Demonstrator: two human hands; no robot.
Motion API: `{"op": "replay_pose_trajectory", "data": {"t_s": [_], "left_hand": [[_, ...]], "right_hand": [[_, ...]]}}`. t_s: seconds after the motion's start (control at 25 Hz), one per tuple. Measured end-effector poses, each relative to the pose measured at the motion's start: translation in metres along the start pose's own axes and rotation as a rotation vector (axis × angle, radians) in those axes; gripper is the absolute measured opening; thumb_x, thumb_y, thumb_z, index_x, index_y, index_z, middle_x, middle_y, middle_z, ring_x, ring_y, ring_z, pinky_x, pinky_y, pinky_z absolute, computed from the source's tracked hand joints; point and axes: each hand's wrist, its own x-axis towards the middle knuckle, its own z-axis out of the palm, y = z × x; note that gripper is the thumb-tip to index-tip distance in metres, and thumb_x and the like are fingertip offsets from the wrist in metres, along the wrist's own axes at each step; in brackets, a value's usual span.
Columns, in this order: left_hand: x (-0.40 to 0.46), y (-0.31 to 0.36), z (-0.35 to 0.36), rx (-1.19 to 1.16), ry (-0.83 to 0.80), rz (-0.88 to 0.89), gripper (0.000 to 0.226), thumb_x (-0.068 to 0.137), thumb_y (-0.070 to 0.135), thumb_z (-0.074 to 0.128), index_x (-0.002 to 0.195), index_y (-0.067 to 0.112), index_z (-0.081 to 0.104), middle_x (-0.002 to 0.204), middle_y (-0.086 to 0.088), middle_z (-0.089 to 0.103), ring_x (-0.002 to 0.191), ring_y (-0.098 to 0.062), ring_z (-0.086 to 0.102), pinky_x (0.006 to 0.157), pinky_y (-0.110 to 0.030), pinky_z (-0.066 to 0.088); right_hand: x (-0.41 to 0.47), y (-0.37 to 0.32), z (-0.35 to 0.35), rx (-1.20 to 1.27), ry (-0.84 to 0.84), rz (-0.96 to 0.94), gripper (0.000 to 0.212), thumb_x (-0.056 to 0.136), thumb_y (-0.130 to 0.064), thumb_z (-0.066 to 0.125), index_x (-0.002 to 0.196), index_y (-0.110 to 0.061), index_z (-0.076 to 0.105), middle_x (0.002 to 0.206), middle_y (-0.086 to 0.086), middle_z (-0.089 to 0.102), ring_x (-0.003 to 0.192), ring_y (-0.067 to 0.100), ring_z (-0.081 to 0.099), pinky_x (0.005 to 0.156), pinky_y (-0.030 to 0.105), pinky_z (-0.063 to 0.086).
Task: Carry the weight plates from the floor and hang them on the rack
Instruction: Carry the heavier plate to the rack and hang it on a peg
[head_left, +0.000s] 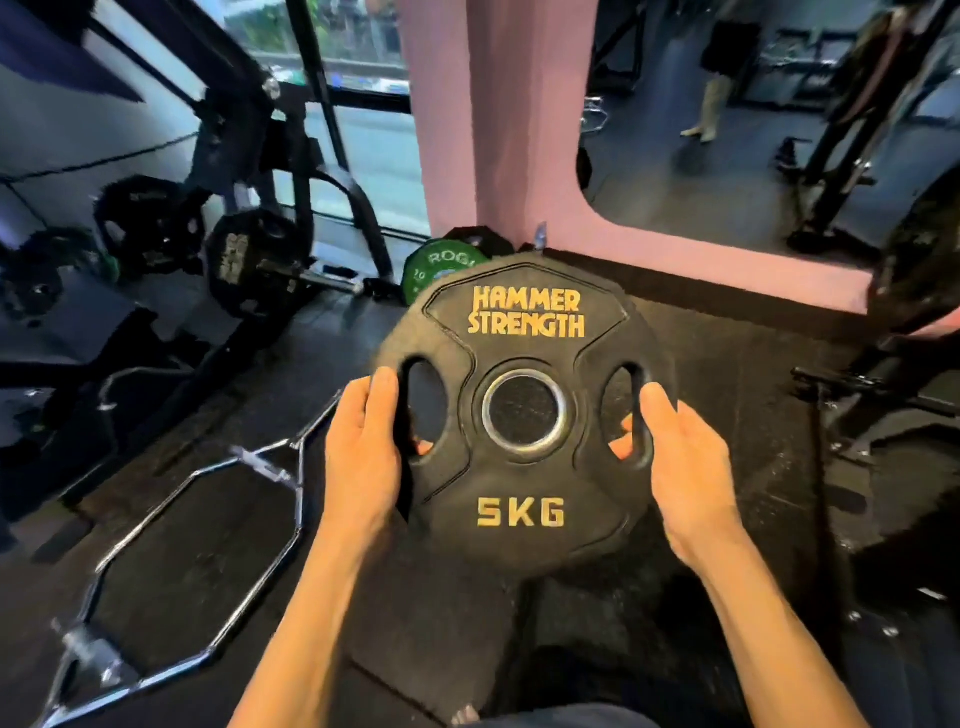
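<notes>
I hold a black 5 kg weight plate (524, 332) with gold lettering flat-face toward me, lifted off the dark floor. My left hand (363, 447) grips its left edge, with fingertips showing through the left slot. On the other side, my right hand (680, 462) grips the right edge, fingers curled through the right slot. A green plate (441, 265) and a black one (480, 241) lean against the pink pillar behind. The rack (291, 171) with plates hung on it (244, 260) stands at the left.
A chrome hex bar (208, 499) lies on the floor at the lower left. The pink pillar (488, 130) and a mirror (727, 130) are straight ahead. Black machine frames stand at the right (883, 374). Another person's legs (714, 104) show at the far right.
</notes>
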Motion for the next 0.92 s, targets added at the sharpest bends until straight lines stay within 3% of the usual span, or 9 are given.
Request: {"op": "replay_pose_trajectory", "data": {"t_s": [0.12,0.2,0.28,0.4,0.52,0.68,0.8,0.92], "left_hand": [[0.081,-0.01,0.032,-0.01,-0.063,-0.018,0.034,0.094,0.046,0.05,0.064,0.034,0.056,0.061,0.019,0.053,0.056,0.003,0.047,0.061,-0.026,0.042],[0.125,-0.014,0.055,-0.052,-0.102,-0.035,0.032,0.091,0.049,0.051,0.063,0.034,0.057,0.061,0.016,0.056,0.053,0.004,0.051,0.054,-0.02,0.046],[0.178,-0.021,0.082,-0.105,-0.158,-0.065,0.031,0.088,0.053,0.053,0.062,0.037,0.057,0.06,0.013,0.057,0.051,0.001,0.054,0.048,-0.018,0.046],[0.256,-0.024,0.122,-0.085,-0.164,-0.079,0.031,0.084,0.06,0.053,0.063,0.037,0.057,0.065,0.009,0.057,0.056,-0.005,0.053,0.052,-0.023,0.045],[0.329,-0.028,0.164,-0.1,-0.179,-0.081,0.033,0.087,0.058,0.053,0.065,0.034,0.055,0.069,0.003,0.056,0.058,-0.005,0.053,0.052,-0.021,0.045],[0.418,-0.035,0.217,-0.153,-0.198,-0.092,0.033,0.087,0.058,0.054,0.065,0.034,0.057,0.07,0.005,0.056,0.066,-0.009,0.052,0.064,-0.034,0.043],[0.494,-0.051,0.264,-0.171,-0.244,-0.064,0.039,0.085,0.062,0.055,0.066,0.028,0.051,0.073,-0.005,0.05,0.07,-0.017,0.047,0.068,-0.039,0.039],[0.571,-0.06,0.314,-0.204,-0.319,-0.029,0.041,0.086,0.06,0.055,0.068,0.024,0.051,0.069,-0.005,0.052,0.067,-0.016,0.05,0.065,-0.029,0.044]], "right_hand": [[0.064,-0.007,0.029,0.014,0.089,-0.026,0.046,0.068,-0.075,0.055,0.074,-0.032,0.072,0.068,-0.001,0.073,0.064,0.008,0.069,0.067,0.037,0.052],[0.105,-0.01,0.043,0.017,0.108,-0.044,0.05,0.07,-0.076,0.055,0.077,-0.029,0.07,0.07,0.003,0.072,0.068,0.01,0.066,0.074,0.043,0.052],[0.159,-0.013,0.057,0.05,0.11,-0.055,0.047,0.069,-0.076,0.057,0.076,-0.031,0.071,0.069,0.0,0.073,0.066,0.007,0.067,0.069,0.035,0.054],[0.239,-0.029,0.081,0.075,0.116,-0.059,0.044,0.07,-0.073,0.06,0.074,-0.032,0.073,0.067,-0.002,0.072,0.063,0.006,0.068,0.059,0.026,0.053],[0.317,-0.047,0.098,0.056,0.134,-0.063,0.046,0.071,-0.073,0.059,0.078,-0.03,0.073,0.068,-0.002,0.072,0.063,0.006,0.068,0.057,0.025,0.054],[0.414,-0.067,0.121,0.04,0.164,-0.091,0.047,0.071,-0.075,0.057,0.078,-0.031,0.073,0.068,-0.003,0.072,0.063,0.005,0.068,0.06,0.028,0.053],[0.494,-0.071,0.138,0.021,0.21,-0.121,0.045,0.074,-0.073,0.055,0.076,-0.032,0.072,0.065,-0.002,0.071,0.059,0.005,0.067,0.054,0.026,0.052],[0.569,-0.078,0.153,0.06,0.25,-0.164,0.04,0.076,-0.067,0.057,0.072,-0.03,0.073,0.063,-0.003,0.069,0.057,0.006,0.064,0.056,0.026,0.051]]}}
